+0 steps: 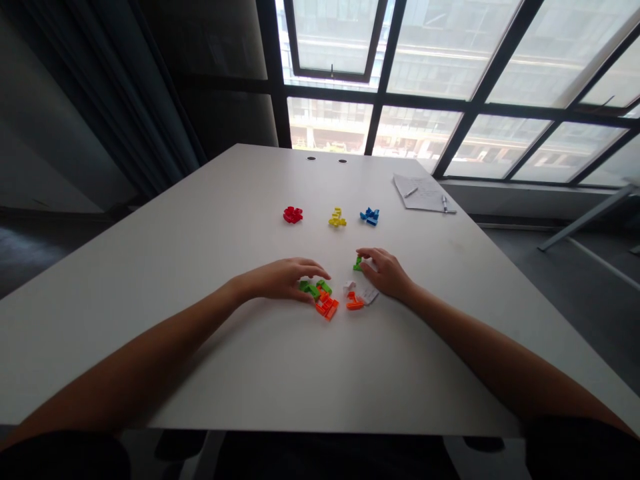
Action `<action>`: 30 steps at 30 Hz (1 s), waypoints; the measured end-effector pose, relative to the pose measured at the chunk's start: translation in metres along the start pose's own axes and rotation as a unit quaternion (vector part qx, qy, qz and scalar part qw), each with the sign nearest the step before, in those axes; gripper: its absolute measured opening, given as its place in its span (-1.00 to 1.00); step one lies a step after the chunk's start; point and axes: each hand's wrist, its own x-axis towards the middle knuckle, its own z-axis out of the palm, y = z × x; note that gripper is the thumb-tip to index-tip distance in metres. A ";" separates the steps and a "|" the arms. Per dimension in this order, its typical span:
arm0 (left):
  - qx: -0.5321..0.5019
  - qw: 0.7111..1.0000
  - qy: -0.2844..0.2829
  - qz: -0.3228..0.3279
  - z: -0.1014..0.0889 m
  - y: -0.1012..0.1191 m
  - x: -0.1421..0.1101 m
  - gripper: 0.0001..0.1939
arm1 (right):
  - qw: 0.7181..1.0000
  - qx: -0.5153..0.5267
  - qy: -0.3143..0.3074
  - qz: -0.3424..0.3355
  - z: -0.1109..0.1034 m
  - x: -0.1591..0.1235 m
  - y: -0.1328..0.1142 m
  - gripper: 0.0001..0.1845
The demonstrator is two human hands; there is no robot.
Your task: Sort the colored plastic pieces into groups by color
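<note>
Left hand [283,279] fingers apart, curved just beside your green plastic pieces [311,289] and orange plastic pieces [327,309]; right hand [387,272] has one upright green piece [357,264] at your thumb and fingertips, can't tell if clamped.

My black sleeves, the left sleeve [65,457] and the right sleeve [583,450], are short and plain, their dark matte cloth ending well above the wrists. Below them my left forearm [170,343] and right forearm [467,343] are bare, narrowing toward slim wrists. My left hand [283,279] and right hand [387,273] are bare too, with slender fingers.
</note>
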 end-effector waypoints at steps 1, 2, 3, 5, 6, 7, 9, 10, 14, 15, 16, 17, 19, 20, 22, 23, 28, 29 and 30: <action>0.000 1.000 0.002 0.005 0.002 0.000 0.001 -0.49 | 1.000 0.002 0.004 0.004 0.000 0.000 0.000 -0.68; 0.002 1.000 0.004 0.009 0.003 -0.001 0.002 -0.53 | 1.000 0.005 0.007 0.008 0.000 0.000 0.001 -0.68; 0.004 1.000 0.004 0.012 0.004 -0.001 0.003 -0.56 | 1.000 0.009 0.011 0.012 0.001 -0.001 0.001 -0.68; 0.010 1.000 0.001 0.011 0.004 -0.002 0.004 -0.58 | 1.000 0.016 0.016 0.018 0.002 -0.001 0.002 -0.68; 0.012 1.000 -0.003 0.008 0.003 -0.003 0.003 -0.58 | 0.999 0.018 0.019 0.019 0.002 -0.001 0.002 -0.68; 0.012 1.000 -0.008 0.004 0.002 -0.004 0.003 -0.57 | 0.999 0.019 0.021 0.019 0.002 -0.002 0.002 -0.68; 0.010 1.000 -0.016 -0.003 0.000 -0.009 0.001 -0.57 | 0.999 0.018 0.027 0.016 0.002 -0.002 0.003 -0.68; 0.010 1.000 -0.015 -0.006 -0.002 -0.011 0.001 -0.57 | 0.999 0.014 0.031 0.016 0.001 -0.002 0.003 -0.69; 0.024 0.999 0.015 -0.023 -0.007 -0.024 -0.002 -0.58 | 0.999 -0.007 0.030 0.022 0.000 -0.001 0.004 -0.73; 0.030 0.999 0.026 -0.030 -0.008 -0.026 -0.002 -0.57 | 0.999 -0.011 0.024 0.020 0.000 -0.001 0.004 -0.74; 0.036 0.998 0.036 -0.038 -0.008 -0.029 -0.002 -0.56 | 1.000 -0.012 0.017 0.014 0.001 -0.001 0.005 -0.75; 0.040 0.997 0.044 -0.045 -0.008 -0.030 -0.002 -0.55 | 1.000 -0.010 0.012 0.007 0.001 -0.001 0.005 -0.75; 0.045 0.996 0.061 -0.054 -0.007 -0.034 0.000 -0.54 | 1.000 -0.005 0.006 -0.013 0.001 -0.001 0.005 -0.77; 0.048 0.995 0.071 -0.055 -0.006 -0.036 0.001 -0.54 | 1.000 -0.003 0.002 -0.023 0.002 0.000 0.005 -0.77; 0.055 0.993 0.092 -0.053 -0.002 -0.039 0.005 -0.54 | 0.999 -0.001 -0.015 -0.042 0.001 0.003 0.005 -0.76; 0.060 0.991 0.105 -0.051 0.000 -0.041 0.008 -0.54 | 0.998 -0.001 -0.029 -0.051 0.001 0.006 0.005 -0.75; 0.088 0.979 0.172 -0.061 0.013 -0.046 0.018 -0.52 | 0.991 -0.018 -0.104 -0.086 0.004 0.028 0.001 -0.69; 0.093 0.977 0.182 -0.065 0.015 -0.046 0.019 -0.49 | 0.989 -0.021 -0.115 -0.096 0.007 0.033 -0.001 -0.67; 0.098 0.975 0.188 -0.067 0.016 -0.045 0.019 -0.47 | 0.986 -0.021 -0.124 -0.106 0.010 0.037 -0.004 -0.66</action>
